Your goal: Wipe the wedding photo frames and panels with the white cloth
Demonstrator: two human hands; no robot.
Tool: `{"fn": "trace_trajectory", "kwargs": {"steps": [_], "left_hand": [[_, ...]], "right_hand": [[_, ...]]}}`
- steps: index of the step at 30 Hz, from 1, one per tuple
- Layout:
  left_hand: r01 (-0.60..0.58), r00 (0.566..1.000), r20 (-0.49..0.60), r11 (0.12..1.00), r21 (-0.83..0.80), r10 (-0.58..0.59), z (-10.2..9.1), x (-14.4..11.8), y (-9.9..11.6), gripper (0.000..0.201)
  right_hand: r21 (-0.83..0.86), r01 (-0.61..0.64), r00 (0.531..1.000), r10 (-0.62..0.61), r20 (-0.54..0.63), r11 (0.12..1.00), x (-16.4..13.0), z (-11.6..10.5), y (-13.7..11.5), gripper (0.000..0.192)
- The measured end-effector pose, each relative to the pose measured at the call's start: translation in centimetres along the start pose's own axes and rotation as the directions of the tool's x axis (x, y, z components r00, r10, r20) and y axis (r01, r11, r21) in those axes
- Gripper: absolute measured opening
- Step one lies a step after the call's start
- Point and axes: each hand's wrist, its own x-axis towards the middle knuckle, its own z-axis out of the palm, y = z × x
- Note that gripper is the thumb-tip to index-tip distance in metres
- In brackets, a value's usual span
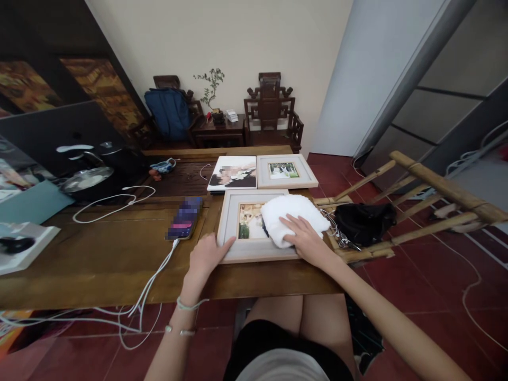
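Observation:
A picture frame [257, 252] with a pale border and a photo inside lies flat near the table's front edge. My left hand [207, 254] grips its lower left corner, thumb over the border and fingers curled at the side. On the frame's right half rests a bunched white fluffy cloth [301, 209], which covers part of the photo. My right hand [307, 238] lies on this cloth with its fingers stretched out and apart. Behind are a second pale frame [307, 169] and a photo panel [248, 180], side by side.
On the wooden table [119, 264], a phone [184, 217] with white cables lies left of the frame. Farther left are a black pot [89, 182] and a laptop [51, 127]. At right, a bamboo chair [436, 180] holds a black bag [365, 222].

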Motion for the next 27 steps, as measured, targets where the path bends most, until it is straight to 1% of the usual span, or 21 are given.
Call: {"fn": "trace_trajectory", "kwargs": {"steps": [2, 3, 5, 6, 9, 11, 13, 15, 18, 20, 21, 22, 23, 25, 27], "left_hand": [[-0.095, 0.991, -0.101, 0.995, -0.030, 0.091, 0.7, 1.6, 0.4, 0.067], [-0.172, 0.975, -0.155, 0.983, -0.060, 0.161, 1.1, 2.4, 0.5, 0.069], [-0.358, 0.914, -0.244, 0.927, -0.114, 0.323, 2.0, 4.1, 0.6, 0.066], [-0.428, 0.880, -0.287, 0.894, -0.130, 0.379, 2.4, 4.8, 0.6, 0.060], [-0.566, 0.782, -0.384, 0.817, -0.109, 0.490, 3.5, 6.0, 0.5, 0.044], [-0.640, 0.721, -0.419, 0.763, -0.095, 0.552, 3.9, 6.1, 0.5, 0.041], [-0.692, 0.681, -0.420, 0.716, -0.098, 0.600, 4.1, 5.9, 0.6, 0.042], [-0.711, 0.669, -0.406, 0.695, -0.105, 0.623, 4.2, 5.7, 1.0, 0.040], [-0.706, 0.679, -0.391, 0.698, -0.117, 0.621, 4.2, 5.6, 1.5, 0.033], [-0.701, 0.692, -0.364, 0.700, -0.134, 0.623, 4.3, 5.7, 1.7, 0.031], [-0.701, 0.696, -0.348, 0.699, -0.142, 0.628, 4.3, 5.7, 1.8, 0.031], [-0.703, 0.697, -0.337, 0.696, -0.147, 0.632, 4.3, 5.8, 1.8, 0.032], [-0.705, 0.696, -0.334, 0.694, -0.149, 0.635, 4.3, 5.8, 1.8, 0.032], [-0.710, 0.689, -0.342, 0.688, -0.146, 0.639, 4.4, 5.9, 1.8, 0.033], [-0.715, 0.682, -0.352, 0.685, -0.141, 0.641, 4.3, 5.9, 1.8, 0.034]], "right_hand": [[-0.021, -0.067, 0.998, 0.067, -0.012, 0.998, 0.7, 0.4, 0.3, 0.045], [-0.024, -0.107, 0.994, 0.107, -0.022, 0.994, 1.1, 0.7, 0.5, 0.046], [-0.003, -0.167, 0.985, 0.167, -0.038, 0.986, 1.8, 1.0, 1.2, 0.049], [0.022, -0.178, 0.983, 0.179, -0.042, 0.984, 2.1, 1.1, 1.6, 0.051], [0.095, -0.152, 0.988, 0.155, -0.026, 0.984, 2.2, 1.0, 2.5, 0.059], [0.107, -0.133, 0.991, 0.132, 0.009, 0.985, 1.6, 0.7, 2.8, 0.063], [0.095, -0.123, 0.992, 0.119, 0.046, 0.988, 0.8, 0.5, 2.8, 0.063], [0.075, -0.128, 0.991, 0.124, 0.054, 0.989, 0.0, 0.3, 2.9, 0.062], [0.059, -0.211, 0.977, 0.210, 0.025, 0.976, -0.5, 0.0, 3.2, 0.066], [0.046, -0.298, 0.953, 0.299, -0.035, 0.954, 0.2, -0.3, 3.5, 0.068], [0.031, -0.323, 0.942, 0.325, -0.083, 0.946, 1.0, -0.5, 3.5, 0.066], [0.008, -0.325, 0.936, 0.323, -0.138, 0.946, 1.9, -0.7, 3.4, 0.063], [-0.023, -0.300, 0.938, 0.290, -0.191, 0.954, 3.2, -0.8, 3.1, 0.058], [-0.094, -0.183, 0.954, 0.154, -0.257, 0.979, 6.1, -0.6, 2.4, 0.046], [-0.151, -0.034, 0.968, -0.005, -0.249, 0.988, 9.4, 0.0, 1.5, 0.036]]}}
